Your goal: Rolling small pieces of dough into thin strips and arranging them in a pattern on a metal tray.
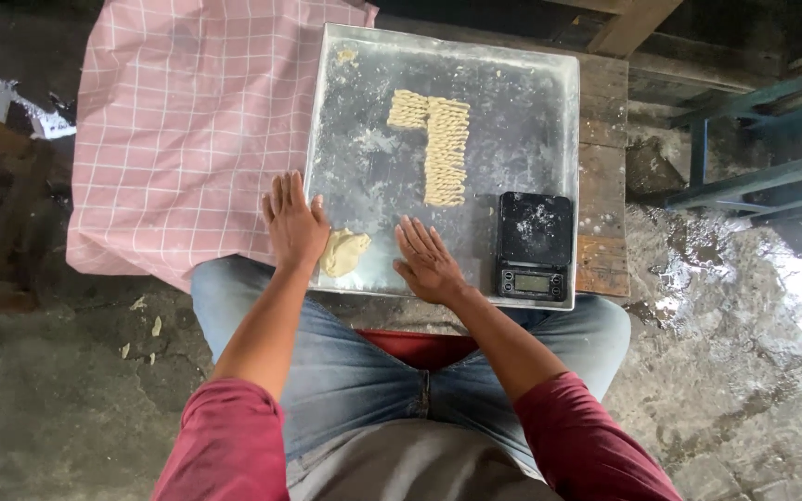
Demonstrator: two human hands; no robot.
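Observation:
A square metal tray (531,102) dusted with flour rests in front of my knees. On it lie several twisted dough sticks (438,144) laid side by side in an L-like block. A pale lump of dough (343,252) sits at the tray's near left corner. My left hand (293,225) lies flat, fingers apart, at the tray's left edge, touching the lump's left side. Palm down on the tray's near part is my right hand (429,262), fingers spread and pressing flat, with whatever may be under it hidden.
A small black kitchen scale (536,243) stands on the tray's near right corner. A pink checked cloth (187,121) covers something at the left. Wooden boards (602,195) lie under the tray. A blue metal frame (754,139) stands at the right on wet concrete.

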